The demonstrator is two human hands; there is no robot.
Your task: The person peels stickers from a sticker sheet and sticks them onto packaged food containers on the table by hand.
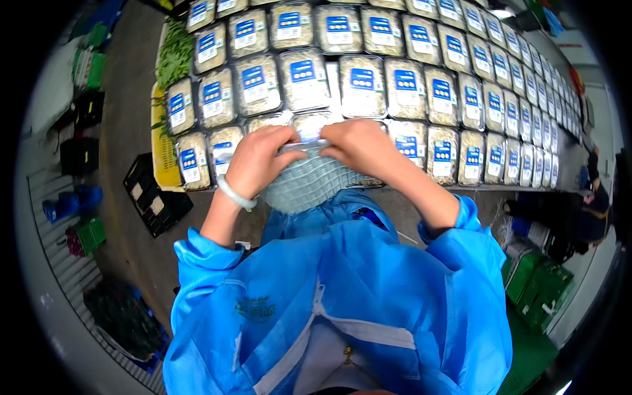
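Observation:
In front of my waist hangs a grey-green cloth [309,181] with a grid of ridges, bunched and rounded at the bottom. My left hand [259,157], with a pale bangle at its wrist, pinches the cloth's upper edge between thumb and fingers. On the other side my right hand [361,143] is closed on the same edge, a short gap from the left. Just beyond my fingers lies a labelled clear-wrapped tray [311,122], partly hidden behind the cloth and hands.
Rows of packed trays [362,85] with blue-and-white labels cover the table ahead. A yellow crate [163,148] with leafy greens [175,52] stands at its left end. A black crate [153,197] is on the floor at left, green crates [540,286] at right. Another person [589,214] is at far right.

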